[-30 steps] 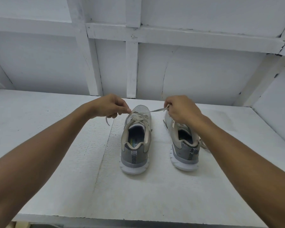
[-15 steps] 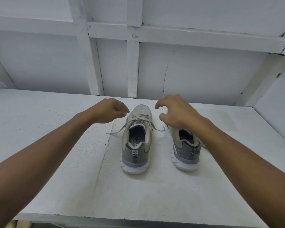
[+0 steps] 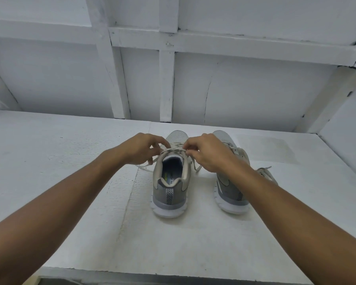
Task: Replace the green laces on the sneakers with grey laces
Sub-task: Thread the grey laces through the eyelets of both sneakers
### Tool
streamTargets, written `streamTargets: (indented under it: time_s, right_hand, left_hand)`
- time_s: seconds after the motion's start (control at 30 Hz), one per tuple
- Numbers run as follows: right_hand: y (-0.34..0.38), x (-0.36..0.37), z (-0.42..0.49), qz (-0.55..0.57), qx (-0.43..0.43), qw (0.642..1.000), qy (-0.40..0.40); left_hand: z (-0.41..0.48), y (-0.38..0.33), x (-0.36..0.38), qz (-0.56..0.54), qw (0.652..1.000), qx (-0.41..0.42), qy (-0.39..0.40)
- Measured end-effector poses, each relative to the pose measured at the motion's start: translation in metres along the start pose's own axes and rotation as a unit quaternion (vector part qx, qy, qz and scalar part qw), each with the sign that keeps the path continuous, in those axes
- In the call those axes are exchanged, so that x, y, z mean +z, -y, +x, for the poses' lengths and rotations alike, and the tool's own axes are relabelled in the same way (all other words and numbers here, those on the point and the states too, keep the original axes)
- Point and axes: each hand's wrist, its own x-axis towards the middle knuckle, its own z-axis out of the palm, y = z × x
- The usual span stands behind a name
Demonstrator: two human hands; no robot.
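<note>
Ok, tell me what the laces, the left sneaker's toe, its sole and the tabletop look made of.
The laces look flat woven textile, matt beige-grey. The toe looks knitted mesh, by its fine dotted texture. The sole: white rubber or foam, smooth and moulded. The tabletop: white-painted, grainy; probably board, though paint hides it.

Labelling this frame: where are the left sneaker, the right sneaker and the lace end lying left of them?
left sneaker (image 3: 170,194): head view, striped heel tab.
right sneaker (image 3: 227,193): head view, grey heel side.
lace end (image 3: 143,166): head view, strand near its tip.

left hand (image 3: 141,149), right hand (image 3: 209,154): apparently pinching laces (image 3: 174,149) | left sneaker (image 3: 171,194) | right sneaker (image 3: 230,199) beside
</note>
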Motion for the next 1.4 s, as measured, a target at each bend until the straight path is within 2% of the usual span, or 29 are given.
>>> streamTargets:
  time_s: [0.13,0.3,0.4,0.5,0.57,0.77,0.83,0.9,1.0,1.07,1.13,1.27,1.4]
  right_hand:
    - [-0.002,-0.003,0.000,-0.001,-0.012,1.000,-0.006]
    - [-0.007,-0.003,0.001,-0.013,-0.035,0.999,-0.024]
    - [-0.010,-0.005,0.002,-0.092,-0.058,0.994,-0.026]
    - [-0.016,-0.005,0.002,-0.206,-0.080,0.975,0.005]
    - [-0.022,-0.004,0.000,-0.242,-0.081,0.967,0.019]
    - [-0.023,-0.002,-0.002,-0.207,-0.080,0.974,0.047]
    - [-0.023,-0.003,-0.001,-0.176,-0.072,0.981,0.046]
    - [-0.023,-0.004,0.000,-0.162,-0.074,0.983,0.039]
    - [-0.022,-0.004,0.001,-0.169,-0.078,0.982,0.041]
    - [-0.021,-0.003,0.001,-0.171,-0.070,0.982,0.046]
    - [-0.020,-0.003,-0.001,-0.169,-0.062,0.982,0.048]
    - [-0.019,-0.004,-0.001,-0.175,-0.069,0.981,0.039]
    - [-0.023,-0.003,0.005,-0.121,-0.033,0.991,0.045]
  left_hand:
    - [0.001,0.002,-0.001,0.013,0.999,0.025,-0.035]
    - [0.002,0.005,-0.008,0.044,0.998,0.031,-0.029]
    - [0.001,0.010,-0.012,0.057,0.997,0.029,-0.032]
    - [-0.002,0.016,-0.015,0.067,0.997,0.029,-0.029]
    - [-0.004,0.020,-0.015,0.075,0.997,0.024,-0.027]
    - [-0.003,0.031,-0.009,0.105,0.993,0.008,-0.046]
    - [-0.003,0.026,-0.007,0.071,0.995,-0.021,-0.061]
    - [-0.003,0.019,-0.004,-0.010,0.996,-0.066,-0.061]
    - [-0.001,0.007,0.003,-0.150,0.972,-0.173,-0.045]
    - [0.001,-0.002,0.008,-0.171,0.964,-0.205,-0.015]
    - [0.004,-0.008,0.014,-0.170,0.964,-0.204,-0.008]
    - [0.012,-0.016,0.020,-0.161,0.965,-0.203,-0.047]
    - [0.013,-0.018,0.023,-0.177,0.965,-0.166,-0.094]
